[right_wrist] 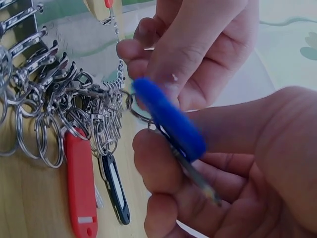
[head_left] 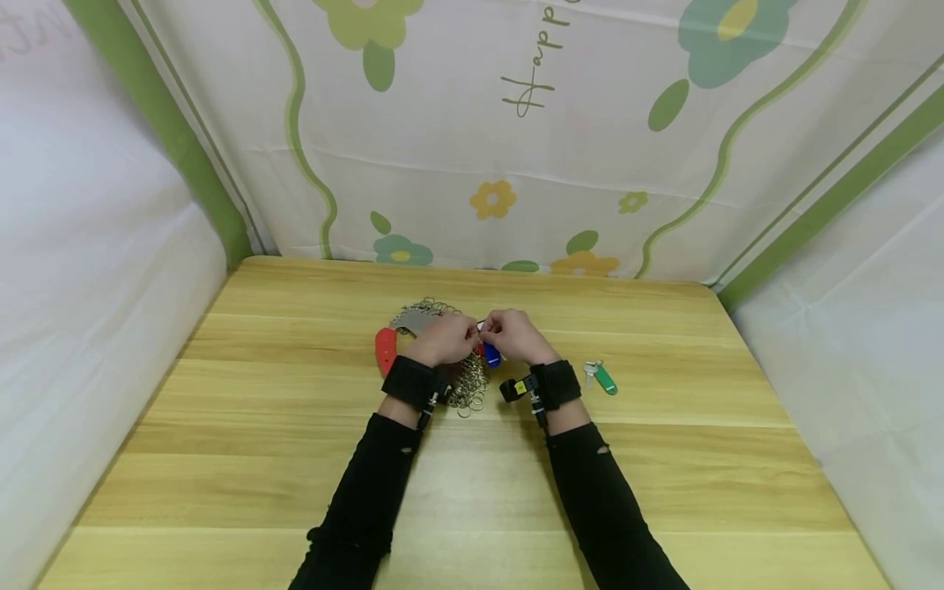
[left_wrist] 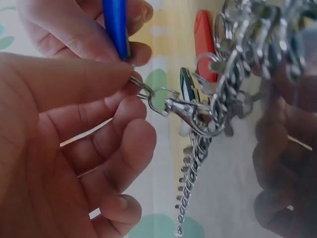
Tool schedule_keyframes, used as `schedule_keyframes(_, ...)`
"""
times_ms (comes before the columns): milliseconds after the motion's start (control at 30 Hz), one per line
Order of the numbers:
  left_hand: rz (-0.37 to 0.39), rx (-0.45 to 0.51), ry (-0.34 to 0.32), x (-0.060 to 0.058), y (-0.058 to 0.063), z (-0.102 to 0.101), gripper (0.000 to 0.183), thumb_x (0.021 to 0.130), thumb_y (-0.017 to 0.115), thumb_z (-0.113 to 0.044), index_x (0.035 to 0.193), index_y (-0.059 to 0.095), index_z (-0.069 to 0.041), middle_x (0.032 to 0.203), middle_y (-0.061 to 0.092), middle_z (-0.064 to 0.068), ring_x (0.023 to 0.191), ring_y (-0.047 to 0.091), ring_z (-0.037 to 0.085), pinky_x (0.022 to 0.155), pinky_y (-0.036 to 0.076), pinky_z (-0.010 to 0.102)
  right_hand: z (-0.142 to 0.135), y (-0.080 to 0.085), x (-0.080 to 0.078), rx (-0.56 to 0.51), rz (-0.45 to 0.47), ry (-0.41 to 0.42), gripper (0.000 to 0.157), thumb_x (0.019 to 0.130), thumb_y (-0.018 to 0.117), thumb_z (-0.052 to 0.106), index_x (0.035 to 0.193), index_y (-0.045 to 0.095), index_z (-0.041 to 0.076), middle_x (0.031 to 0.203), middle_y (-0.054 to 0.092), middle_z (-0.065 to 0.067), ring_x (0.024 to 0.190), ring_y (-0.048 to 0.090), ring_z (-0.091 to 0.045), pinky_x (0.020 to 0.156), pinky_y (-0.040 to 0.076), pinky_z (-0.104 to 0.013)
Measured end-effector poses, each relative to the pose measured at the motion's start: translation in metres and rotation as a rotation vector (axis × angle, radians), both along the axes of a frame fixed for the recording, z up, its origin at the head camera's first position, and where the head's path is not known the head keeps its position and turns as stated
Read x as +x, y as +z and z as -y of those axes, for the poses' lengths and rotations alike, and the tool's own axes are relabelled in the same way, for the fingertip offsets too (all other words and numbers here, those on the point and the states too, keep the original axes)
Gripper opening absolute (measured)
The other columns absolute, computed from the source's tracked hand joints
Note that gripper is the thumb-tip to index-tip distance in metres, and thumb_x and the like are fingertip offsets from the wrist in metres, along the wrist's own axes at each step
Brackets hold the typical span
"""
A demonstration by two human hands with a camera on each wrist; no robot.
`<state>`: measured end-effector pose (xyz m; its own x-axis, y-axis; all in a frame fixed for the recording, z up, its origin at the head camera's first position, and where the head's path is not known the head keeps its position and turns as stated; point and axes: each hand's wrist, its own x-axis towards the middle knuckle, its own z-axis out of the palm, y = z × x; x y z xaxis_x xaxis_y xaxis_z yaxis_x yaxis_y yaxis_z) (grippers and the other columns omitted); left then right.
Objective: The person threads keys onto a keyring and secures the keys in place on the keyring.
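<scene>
A blue key tag hangs between the two hands, with a key beside it in the right wrist view. The left hand pinches a split ring between thumb and forefinger, other fingers loosely bent. That ring links to a ring on a metal snap clip. The right hand pinches the blue tag's ring end between thumb and fingers. Beside and under the left hand lies a metal key holder edged with many clips and rings. A red tag and a black tag hang from it.
Right of the right hand, a green key tag and a key lie on the wooden table. A red rounded piece is at the key holder's left. Printed white cloth stands behind the table.
</scene>
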<state>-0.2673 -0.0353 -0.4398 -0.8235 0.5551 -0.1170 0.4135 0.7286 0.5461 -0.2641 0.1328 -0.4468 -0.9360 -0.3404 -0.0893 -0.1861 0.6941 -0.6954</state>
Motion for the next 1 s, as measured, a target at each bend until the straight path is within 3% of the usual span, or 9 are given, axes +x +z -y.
schedule_keyframes(200,-0.010,0.008,-0.011,-0.0009,-0.0011,0.0009,0.016,0.097,0.053,-0.017,0.084,0.060,-0.011,0.066,0.050,0.002,0.055,0.045,0.015,0.060,0.037,0.029,-0.0002,0.0002,0.0004,-0.030,0.028,-0.025,0.012,0.096,0.057,0.015,0.093,0.063,0.006,0.080,0.063,-0.006,0.059,0.056,-0.019,0.051,0.044,-0.029)
schedule_keyframes(433,-0.013,-0.012,-0.027,-0.0016,-0.0032,-0.0001,0.019,0.099,0.051,-0.020,0.082,0.054,-0.012,0.065,0.048,0.002,0.055,0.046,0.016,0.075,0.041,0.035,-0.0012,0.0021,0.0012,-0.018,0.010,-0.017,0.011,0.096,0.057,0.014,0.094,0.064,0.006,0.082,0.063,-0.005,0.061,0.057,-0.018,0.053,0.045,-0.029)
schedule_keyframes(733,0.021,-0.004,-0.017,0.0007,-0.0020,-0.0016,0.020,0.100,0.049,-0.021,0.083,0.054,-0.011,0.067,0.047,0.004,0.056,0.045,0.016,0.057,0.035,0.028,-0.0021,0.0034,0.0031,-0.001,-0.002,-0.001,0.010,0.095,0.057,0.012,0.092,0.064,0.006,0.080,0.063,-0.005,0.056,0.055,-0.018,0.051,0.044,-0.028)
schedule_keyframes(1000,0.010,0.006,-0.013,-0.0019,-0.0036,-0.0024,0.019,0.099,0.051,-0.020,0.083,0.055,-0.011,0.071,0.051,0.005,0.059,0.047,0.017,0.057,0.036,0.028,-0.0021,0.0008,0.0010,-0.018,0.016,-0.038,0.011,0.096,0.057,0.014,0.093,0.064,0.006,0.081,0.063,-0.006,0.055,0.054,-0.019,0.050,0.044,-0.029)
